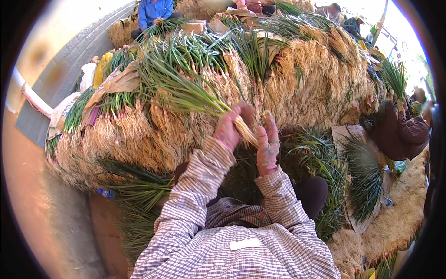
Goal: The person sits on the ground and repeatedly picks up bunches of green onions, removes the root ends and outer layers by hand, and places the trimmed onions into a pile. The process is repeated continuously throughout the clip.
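My left hand [228,129] is closed around a bunch of green-leaved onion-like plants [195,94]. Their leaves spread up and to the left, and the pale roots [245,130] point down and to the right, towards my other hand. Just right of the root ends, my right hand [268,144] is raised with its fingers apart and nothing seen in its grasp. Its palm and the fingers of the left hand look stained. Behind both hands rises a long heap of similar plants [292,87], with tan roots hanging down its front.
Loose green leaves [313,157] lie around my knees. Another leafy bunch [146,188] is at my left, near a plastic bottle [105,193]. A leafy bundle [364,178] lies on sacking at the right, beside a seated person [393,129]. A person in blue [153,12] sits beyond the heap.
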Demonstrator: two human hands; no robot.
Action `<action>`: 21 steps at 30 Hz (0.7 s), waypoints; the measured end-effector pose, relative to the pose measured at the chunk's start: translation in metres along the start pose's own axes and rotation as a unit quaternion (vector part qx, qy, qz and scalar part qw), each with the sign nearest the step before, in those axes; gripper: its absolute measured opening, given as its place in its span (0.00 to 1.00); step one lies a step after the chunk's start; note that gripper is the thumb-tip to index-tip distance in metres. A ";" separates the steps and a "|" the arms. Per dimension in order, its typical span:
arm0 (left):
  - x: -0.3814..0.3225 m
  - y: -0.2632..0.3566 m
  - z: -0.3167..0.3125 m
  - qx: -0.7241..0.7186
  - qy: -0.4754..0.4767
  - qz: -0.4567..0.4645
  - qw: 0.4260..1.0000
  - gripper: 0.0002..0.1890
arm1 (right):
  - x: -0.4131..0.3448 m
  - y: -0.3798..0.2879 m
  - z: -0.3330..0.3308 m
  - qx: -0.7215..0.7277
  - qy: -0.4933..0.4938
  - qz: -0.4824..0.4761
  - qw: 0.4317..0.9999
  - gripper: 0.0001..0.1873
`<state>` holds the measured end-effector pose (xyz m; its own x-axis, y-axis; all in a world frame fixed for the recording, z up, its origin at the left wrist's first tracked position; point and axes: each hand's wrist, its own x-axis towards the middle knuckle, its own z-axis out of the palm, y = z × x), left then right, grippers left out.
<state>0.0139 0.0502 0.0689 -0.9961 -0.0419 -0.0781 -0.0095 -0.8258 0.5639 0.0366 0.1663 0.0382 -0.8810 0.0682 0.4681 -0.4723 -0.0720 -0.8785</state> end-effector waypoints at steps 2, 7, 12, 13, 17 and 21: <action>-0.001 -0.030 -0.011 -0.036 -0.009 -0.067 0.997 0.20 | 0.020 0.009 0.023 -0.023 -0.027 -0.041 0.999 0.26; -0.008 0.007 -0.020 0.019 -0.008 -0.058 0.998 0.25 | 0.084 0.030 0.028 -0.205 -0.091 -0.222 0.949 0.21; -0.005 0.050 -0.018 -0.026 -0.134 -0.038 0.990 0.21 | 0.173 0.064 0.018 -0.266 -0.094 0.102 0.954 0.22; -0.003 0.048 -0.019 -0.027 -0.138 -0.025 0.990 0.20 | 0.189 0.073 0.018 -0.317 -0.105 0.118 0.935 0.23; -0.004 0.019 -0.027 0.005 -0.002 -0.147 0.989 0.22 | 0.218 0.104 0.027 -0.569 -0.158 0.166 0.790 0.23; -0.007 0.007 -0.034 0.063 -0.064 -0.172 0.981 0.25 | 0.229 0.097 0.004 -0.395 -0.131 0.267 0.869 0.22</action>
<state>0.0237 0.0257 0.0451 -0.9348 0.3046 -0.1825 -0.3499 -0.7028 0.6194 -0.2109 0.1709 0.0600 -0.9937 -0.0019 -0.1121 0.0799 0.6894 -0.7200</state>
